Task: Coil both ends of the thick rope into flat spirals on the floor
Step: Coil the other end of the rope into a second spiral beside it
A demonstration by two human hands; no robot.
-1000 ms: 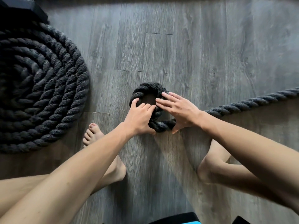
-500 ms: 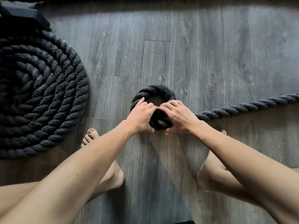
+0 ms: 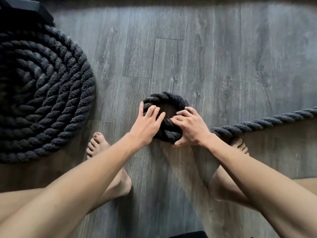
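A thick black rope runs in from the right edge and ends in a small tight ring on the grey wood floor. My left hand lies on the ring's left side with straight spread fingers pressing down. My right hand grips the ring's near right part, fingers curled over the rope and thumb under its near edge. The ring's middle shows a small dark gap. A large flat spiral of the same rope lies at the left.
My two bare feet stand on the floor, the left foot near the big spiral, the right foot under the incoming rope. A dark object sits at the top left corner. Bare floorboards stretch beyond the ring.
Both hands have drawn closer together on the small ring. The right hand went from flat fingers to a curled grip, and the ring has tightened.
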